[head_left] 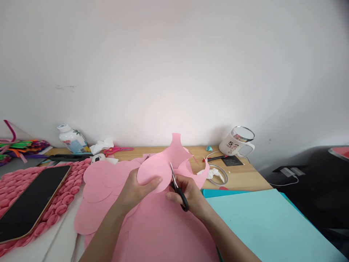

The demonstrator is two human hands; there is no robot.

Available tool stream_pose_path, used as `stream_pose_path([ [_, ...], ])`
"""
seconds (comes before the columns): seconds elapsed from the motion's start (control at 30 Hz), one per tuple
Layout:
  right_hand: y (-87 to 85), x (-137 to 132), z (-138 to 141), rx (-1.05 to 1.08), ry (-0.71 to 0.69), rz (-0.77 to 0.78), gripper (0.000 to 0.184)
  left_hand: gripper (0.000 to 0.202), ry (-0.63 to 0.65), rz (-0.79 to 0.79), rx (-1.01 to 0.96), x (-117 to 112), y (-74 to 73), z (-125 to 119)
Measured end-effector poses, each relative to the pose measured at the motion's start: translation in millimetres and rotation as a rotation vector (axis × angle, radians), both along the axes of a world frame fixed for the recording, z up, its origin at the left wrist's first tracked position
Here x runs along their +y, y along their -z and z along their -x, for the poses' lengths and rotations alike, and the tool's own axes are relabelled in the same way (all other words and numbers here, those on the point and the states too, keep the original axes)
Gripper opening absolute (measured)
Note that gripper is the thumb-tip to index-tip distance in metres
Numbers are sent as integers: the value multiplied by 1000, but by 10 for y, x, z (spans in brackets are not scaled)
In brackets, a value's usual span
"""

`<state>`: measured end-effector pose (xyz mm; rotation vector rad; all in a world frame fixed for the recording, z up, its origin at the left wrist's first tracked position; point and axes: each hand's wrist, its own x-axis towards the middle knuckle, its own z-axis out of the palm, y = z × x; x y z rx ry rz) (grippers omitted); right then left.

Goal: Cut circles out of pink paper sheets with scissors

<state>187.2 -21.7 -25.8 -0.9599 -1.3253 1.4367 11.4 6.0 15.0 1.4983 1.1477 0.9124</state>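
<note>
My left hand (133, 191) pinches the pink paper sheet (163, 167) above the desk (245, 178); my right hand (191, 194) grips black scissors (177, 187), blades barely parted. I'd turn the paper, not the scissors.

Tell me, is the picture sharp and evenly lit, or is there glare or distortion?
Head view: soft, even light, faint shadows; pink paper and scissors sharp; glare on the mug rim; table edge bends with lens distortion.

Two bare forearms, left hand (135, 192), right hand (191, 196) (no sleeves, rings, watch)
</note>
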Motion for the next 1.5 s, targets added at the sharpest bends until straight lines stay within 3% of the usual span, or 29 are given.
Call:
stream_pose_path([
  [0.97, -6, -6, -5, -19, -6, -5, 27, 31, -12, 8, 28, 10, 27, 18],
  [1.5, -30, -21, 35, 22, 26, 75, 30, 26, -8, -26, -14, 35, 52, 30],
])
